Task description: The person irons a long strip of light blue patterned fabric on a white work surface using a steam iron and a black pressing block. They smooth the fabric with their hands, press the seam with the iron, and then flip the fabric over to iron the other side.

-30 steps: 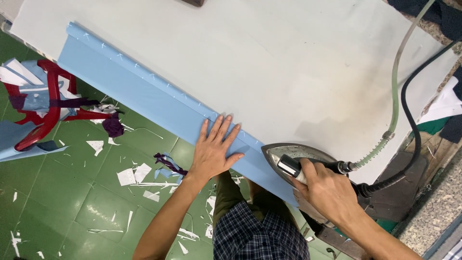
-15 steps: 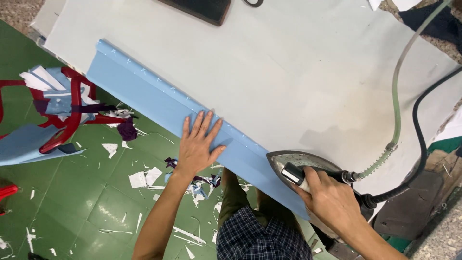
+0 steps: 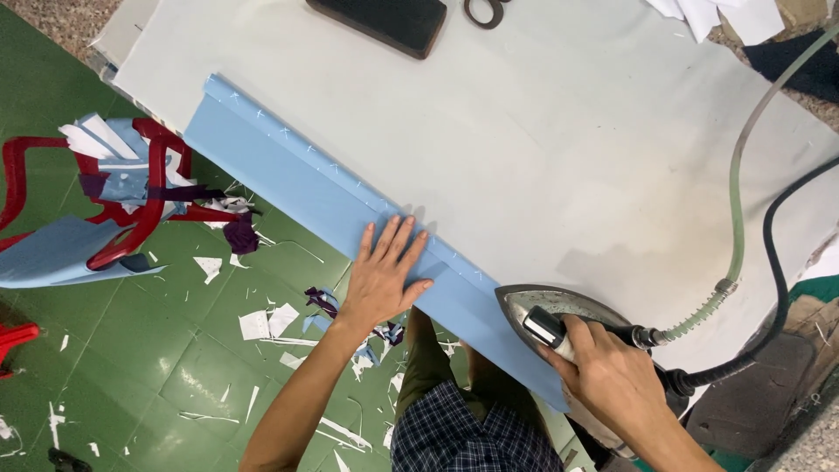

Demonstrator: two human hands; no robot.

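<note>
A long folded strip of light blue cloth [image 3: 297, 188] is laid diagonally along the near edge of a pale grey padded pressing table [image 3: 559, 149], running from upper left toward lower right; small white tacking stitches are seen along its upper fold. The left hand [image 3: 384, 280] is placed flat on the strip about midway along it, palm down, fingers extended and spread, nothing gripped. The right hand [image 3: 612, 376] is closed around the handle of a metal steam iron with a pointed polished shell [image 3: 546, 306], which is set on the lower right end of the strip, tip toward the left hand and well apart from it. A translucent greenish hose [image 3: 738, 218] and a black cable [image 3: 773, 288] are attached at the back of the iron and are carried off to the upper right. At the far edge of the table a dark rectangular block [image 3: 380, 22] and a pair of dark scissors [image 3: 488, 10] are noted, the scissors only partly in view. Below the table edge, a green tiled floor [image 3: 131, 367] is littered with white and purple scraps; a red metal frame [image 3: 131, 205] bearing blue cloth pieces is recorded at left.
</note>
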